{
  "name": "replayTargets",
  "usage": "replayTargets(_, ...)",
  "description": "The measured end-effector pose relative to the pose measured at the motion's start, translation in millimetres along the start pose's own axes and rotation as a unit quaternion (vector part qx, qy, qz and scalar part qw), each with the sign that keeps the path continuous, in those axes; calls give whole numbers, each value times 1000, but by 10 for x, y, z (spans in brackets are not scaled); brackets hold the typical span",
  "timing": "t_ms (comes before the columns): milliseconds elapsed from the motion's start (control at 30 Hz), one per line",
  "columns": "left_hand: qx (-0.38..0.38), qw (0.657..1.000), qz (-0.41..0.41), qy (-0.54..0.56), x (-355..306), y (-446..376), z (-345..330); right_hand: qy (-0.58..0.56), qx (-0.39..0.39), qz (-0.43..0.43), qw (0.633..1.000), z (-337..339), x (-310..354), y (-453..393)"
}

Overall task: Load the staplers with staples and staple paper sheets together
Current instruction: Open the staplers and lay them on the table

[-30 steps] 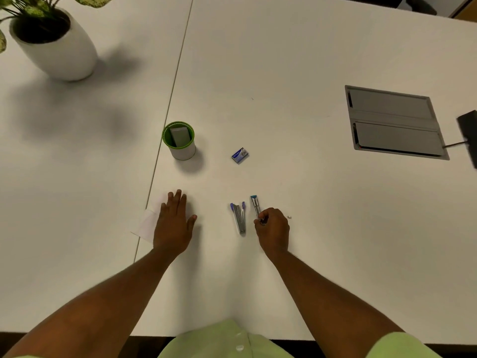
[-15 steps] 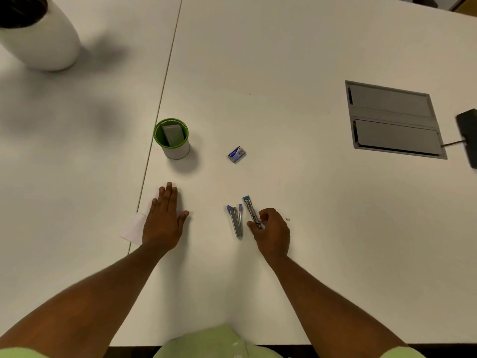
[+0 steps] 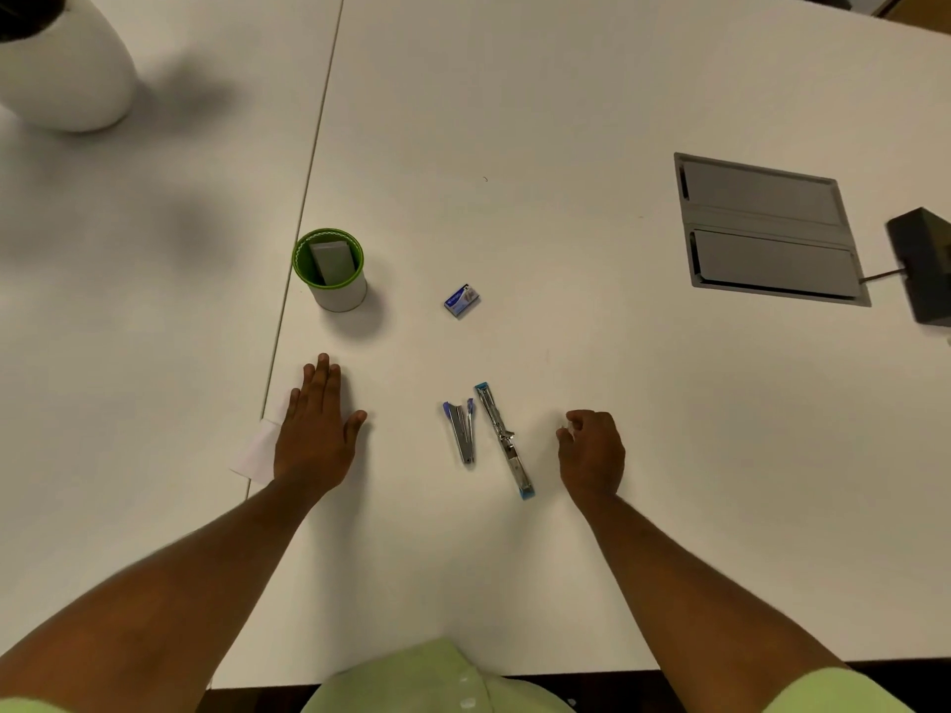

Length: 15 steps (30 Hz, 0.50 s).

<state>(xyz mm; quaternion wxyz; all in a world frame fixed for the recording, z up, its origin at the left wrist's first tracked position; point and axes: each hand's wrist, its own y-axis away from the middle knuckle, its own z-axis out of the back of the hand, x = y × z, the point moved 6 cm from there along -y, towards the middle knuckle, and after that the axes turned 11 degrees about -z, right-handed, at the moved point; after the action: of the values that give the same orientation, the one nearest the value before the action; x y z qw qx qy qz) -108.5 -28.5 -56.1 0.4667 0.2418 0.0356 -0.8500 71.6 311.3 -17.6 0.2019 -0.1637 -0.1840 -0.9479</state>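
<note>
Beside the opened stapler (image 3: 503, 440), the right hand (image 3: 592, 447) hovers loosely curled, empty; left hand (image 3: 314, 424) flat on paper (image 3: 257, 447). Loading step: fetch staples from the box (image 3: 462, 300) beyond it.

A wide white table (image 3: 566, 120) fills nearly the whole view, with a thin seam (image 3: 314, 162) running down its left part where two tops meet. A grey hatch (image 3: 767, 229) with two flaps is set flush into it on the right, and a dark box (image 3: 921, 265) sits just beside that. A white pot (image 3: 62, 69) at the far left corner throws a soft shadow.
</note>
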Motion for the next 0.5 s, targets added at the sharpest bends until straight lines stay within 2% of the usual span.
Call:
replayTargets(300,6,1000,6,-7,90,26,-66,55,21,-18,998,-61,-28,-80)
replayTargets(500,14,1000,4,-11,150,-4,-69,22,-2,-8,1000,-47,129,-54)
